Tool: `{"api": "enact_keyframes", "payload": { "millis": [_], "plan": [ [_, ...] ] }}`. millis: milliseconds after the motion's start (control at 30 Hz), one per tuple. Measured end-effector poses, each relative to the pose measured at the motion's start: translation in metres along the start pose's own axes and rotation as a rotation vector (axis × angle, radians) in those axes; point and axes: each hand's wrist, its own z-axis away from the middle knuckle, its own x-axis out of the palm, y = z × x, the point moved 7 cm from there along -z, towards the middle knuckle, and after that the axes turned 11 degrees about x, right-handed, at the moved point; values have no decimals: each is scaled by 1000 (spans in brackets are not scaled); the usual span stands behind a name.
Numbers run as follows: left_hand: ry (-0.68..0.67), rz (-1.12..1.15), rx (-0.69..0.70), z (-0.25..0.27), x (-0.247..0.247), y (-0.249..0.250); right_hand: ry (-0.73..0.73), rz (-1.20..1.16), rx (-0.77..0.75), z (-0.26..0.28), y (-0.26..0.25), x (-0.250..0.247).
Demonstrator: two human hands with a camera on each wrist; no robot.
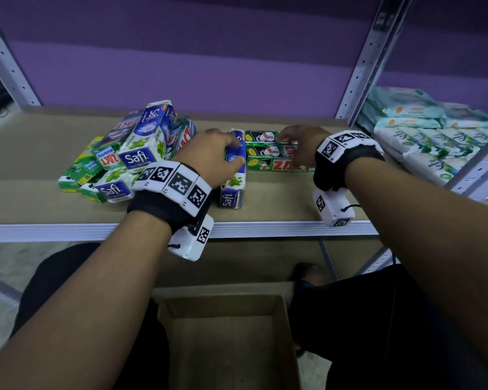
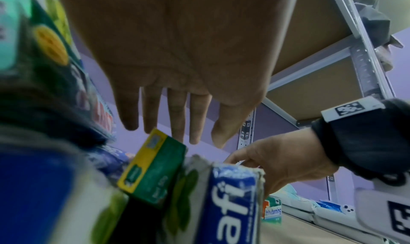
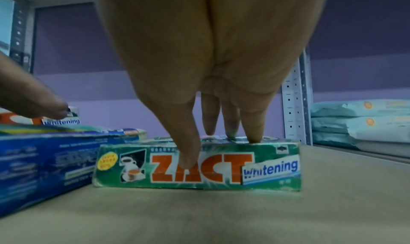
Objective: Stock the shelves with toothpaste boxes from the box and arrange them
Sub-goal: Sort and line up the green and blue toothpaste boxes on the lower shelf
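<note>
A row of green Zact toothpaste boxes (image 1: pixel 268 159) lies on the brown shelf (image 1: pixel 279 204). My right hand (image 1: pixel 290 144) pinches the front Zact box (image 3: pixel 199 174), its thumb (image 3: pixel 188 156) on the printed face and its fingers (image 3: pixel 252 132) on the top. Left of it lies a blue Safi box (image 1: pixel 231 192), end toward me. My left hand (image 1: pixel 234 150) hovers over its far end with straight fingers (image 2: pixel 177 121), holding nothing. A loose pile of toothpaste boxes (image 1: pixel 130 153) lies further left.
An open cardboard box (image 1: pixel 226 305) stands on the floor below the shelf edge, between the person's knees. Stacked wipe packs (image 1: pixel 428 136) fill the neighbouring bay on the right, behind a grey upright post (image 1: pixel 361 74). A purple wall backs the shelf.
</note>
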Motion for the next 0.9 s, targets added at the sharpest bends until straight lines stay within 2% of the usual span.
{"api": "enact_keyframes", "payload": {
  "millis": [167,333,567,900],
  "plan": [
    [195,49,54,11,-31,-4,66,-52,-32,38,-10,-27],
    [374,56,67,31,-65,-20,117,-130,-122,65,-48,-51],
    [475,45,-36,65,-96,-63,137,-108,-210,79,-114,-62],
    [538,84,-245,113,-119,-132,121,-116,-299,84,-208,-55]
  ]
}}
